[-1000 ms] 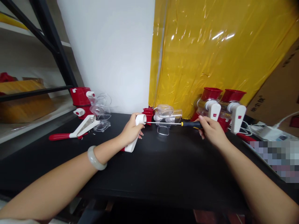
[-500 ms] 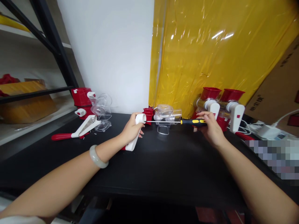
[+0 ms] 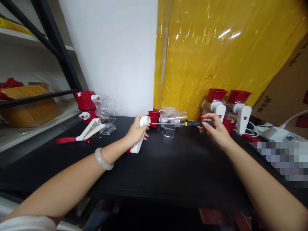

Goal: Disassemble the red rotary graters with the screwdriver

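My left hand is wrapped round a white crank handle with a red grip low down, its round white socket facing right. My right hand grips the black and yellow handle of a screwdriver. The screwdriver lies level, and its metal shaft reaches left to the socket; the tip is hidden at the socket opening. Behind the shaft are clear plastic parts and a small red part. A second white handle with a red grip lies on the left of the black table.
Red housings and clear parts stand at the back left. Two red-topped grinders with white cranks stand at the right, near white cables and a power strip. Shelves are on the left.
The screwdriver handle has turned about its axis, with less yellow showing, and my right hand's fingers have shifted on it. My left hand still holds the white handle.
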Tool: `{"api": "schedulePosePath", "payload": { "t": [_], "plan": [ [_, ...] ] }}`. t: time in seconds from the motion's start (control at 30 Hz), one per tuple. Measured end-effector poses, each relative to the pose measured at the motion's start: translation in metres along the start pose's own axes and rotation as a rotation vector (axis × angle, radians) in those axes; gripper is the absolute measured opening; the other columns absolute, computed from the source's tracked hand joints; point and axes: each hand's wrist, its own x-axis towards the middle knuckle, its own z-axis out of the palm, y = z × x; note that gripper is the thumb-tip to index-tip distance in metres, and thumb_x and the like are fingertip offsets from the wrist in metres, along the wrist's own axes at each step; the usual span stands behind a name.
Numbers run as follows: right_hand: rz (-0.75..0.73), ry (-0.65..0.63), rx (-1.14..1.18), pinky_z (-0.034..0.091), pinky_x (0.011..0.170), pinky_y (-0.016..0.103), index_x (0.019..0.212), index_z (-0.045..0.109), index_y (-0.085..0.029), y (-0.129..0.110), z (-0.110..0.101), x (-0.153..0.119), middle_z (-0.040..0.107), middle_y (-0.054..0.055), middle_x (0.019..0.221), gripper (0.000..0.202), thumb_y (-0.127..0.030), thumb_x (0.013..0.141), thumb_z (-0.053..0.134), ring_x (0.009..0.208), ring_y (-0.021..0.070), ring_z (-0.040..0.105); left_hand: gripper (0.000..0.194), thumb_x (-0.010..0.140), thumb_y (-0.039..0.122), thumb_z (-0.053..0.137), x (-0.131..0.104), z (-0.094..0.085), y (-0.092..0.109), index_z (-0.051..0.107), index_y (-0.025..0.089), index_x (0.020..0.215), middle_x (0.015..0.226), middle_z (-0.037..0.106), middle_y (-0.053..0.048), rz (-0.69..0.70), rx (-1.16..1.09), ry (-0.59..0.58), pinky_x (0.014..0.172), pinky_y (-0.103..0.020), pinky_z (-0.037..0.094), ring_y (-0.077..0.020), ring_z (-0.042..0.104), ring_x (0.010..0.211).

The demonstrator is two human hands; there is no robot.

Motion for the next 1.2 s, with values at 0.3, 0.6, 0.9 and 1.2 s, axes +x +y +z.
{"api": "schedulePosePath", "payload": {
  "t": [0.3, 0.6, 0.9, 1.2],
  "plan": [
    [0.208, 0.026, -0.122, 0.046, 0.044, 0.028, 0.088, 0.057, -0.022, 0.006, 0.0, 0.004, 0.054, -0.001, 0.054, 0.047, -0.067, 0.087, 0.044, 0.047, 0.0152, 0.054, 0.049, 0.072, 0.016, 0.054, -0.002, 0.003, -0.004, 0.039, 0.026, 0.118, 0.076, 0.051, 0.004, 0.005, 0.041, -0.031, 0.041, -0.022, 0.049, -0.0104, 0.057, 0.048],
    [0.064, 0.076, -0.021, 0.056, 0.06, 0.03, 0.107, 0.051, -0.027, 0.001, 0.0, 0.001, 0.055, -0.003, 0.078, 0.039, -0.048, 0.079, 0.068, 0.061, 0.0134, 0.058, 0.049, 0.073, 0.016, 0.054, -0.001, 0.002, -0.005, 0.039, 0.025, 0.118, 0.08, 0.051, 0.003, 0.018, 0.054, -0.026, 0.041, -0.021, 0.05, -0.0091, 0.056, 0.048],
    [0.139, 0.015, 0.061, 0.054, 0.054, 0.031, 0.101, 0.057, -0.025, 0.004, -0.001, 0.004, 0.058, -0.002, 0.072, 0.034, -0.054, 0.083, 0.058, 0.059, 0.0162, 0.059, 0.048, 0.073, 0.016, 0.054, 0.0, 0.003, -0.01, 0.039, 0.026, 0.118, 0.078, 0.051, 0.004, 0.018, 0.055, -0.036, 0.041, -0.02, 0.049, -0.0086, 0.056, 0.047],
    [0.231, -0.009, -0.206, 0.029, 0.035, 0.021, 0.091, 0.058, -0.023, -0.005, -0.001, 0.001, 0.046, -0.006, 0.045, 0.038, -0.059, 0.083, 0.058, 0.035, 0.0113, 0.042, 0.047, 0.074, 0.017, 0.054, 0.0, 0.003, -0.011, 0.039, 0.026, 0.118, 0.079, 0.051, 0.003, 0.034, 0.075, -0.045, 0.041, -0.022, 0.05, -0.0094, 0.056, 0.048]
  ]
}}
